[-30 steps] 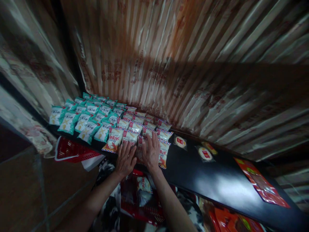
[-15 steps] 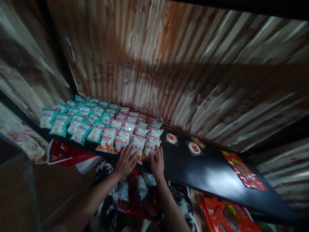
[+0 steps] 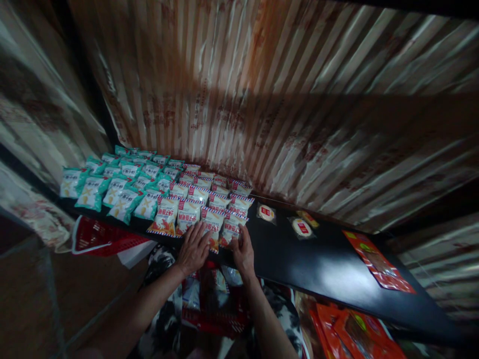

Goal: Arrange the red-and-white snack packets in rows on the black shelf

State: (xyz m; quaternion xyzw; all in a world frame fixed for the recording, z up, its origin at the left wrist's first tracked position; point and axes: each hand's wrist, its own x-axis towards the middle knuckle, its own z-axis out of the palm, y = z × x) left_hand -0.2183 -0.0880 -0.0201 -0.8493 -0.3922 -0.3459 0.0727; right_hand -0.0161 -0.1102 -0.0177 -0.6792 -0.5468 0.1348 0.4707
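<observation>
My left hand [image 3: 193,250] is open, its fingers stretched over the lower edges of two white snack bags with red lettering in the front row. One of these is the second bag from the right [image 3: 212,225]. My right hand [image 3: 243,253] is also open, thumb and fingers slightly bent and apart, touching the lower right side of the rightmost front bag [image 3: 230,228]. Behind these, more bags of the same kind [image 3: 201,193] stand in rows on a black shelf [image 3: 284,264]. Teal-and-white snack bags [image 3: 123,204] fill the shelf's left end.
Two small round white packets [image 3: 266,213] and a small yellow one [image 3: 307,218] lie right of the bags. Farther right lies a flat red-orange packet [image 3: 378,262]. Under the shelf are red baskets [image 3: 107,239] and orange packets [image 3: 355,331]. Pleated cloth [image 3: 232,99] hangs behind.
The fingers of my right hand have bent slightly at the rightmost bag, which has shifted a little left. My left hand stays nearly in place.
</observation>
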